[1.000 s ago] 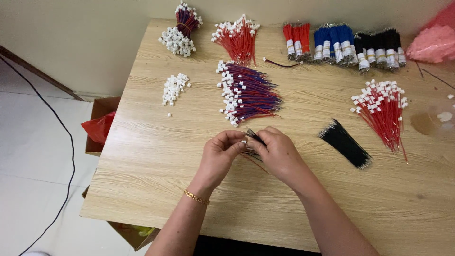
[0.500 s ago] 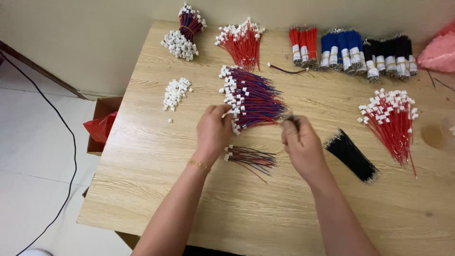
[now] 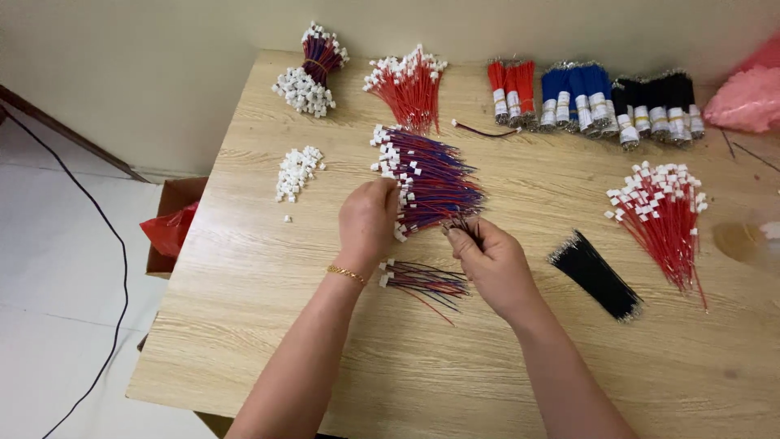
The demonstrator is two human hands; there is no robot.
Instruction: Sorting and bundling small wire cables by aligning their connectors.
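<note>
Table [image 3: 268, 325]: pale wood, with wire bundles spread over its far half and your work near the middle.
Big wire pile [image 3: 431, 175]: red and blue leads with white plugs, fanned out just beyond both your hands.
Red plugged wires [image 3: 662, 215]: a loose fan well to your right, apart from your hands.
Black wires [image 3: 597, 275]: a bare bundle just to the right of your right wrist.
Small bundle [image 3: 422, 280]: a few red and blue leads lying between your wrists, close to you.
Loose white plugs [image 3: 296, 171]: a small heap to your left.
Left hand [image 3: 370, 221]: your fingers curl over the pile's plug end, resting on it; whether they pinch a lead I cannot tell.
Right hand [image 3: 491, 264]: your fingertips are pressed together on the tail ends of a few leads at the pile's near edge.
Risk: the leads lie crossed, so pulling a few may drag neighbours out and scatter the fan.
Risk: your forearms pass over the small bundle and could sweep it askew.
</note>
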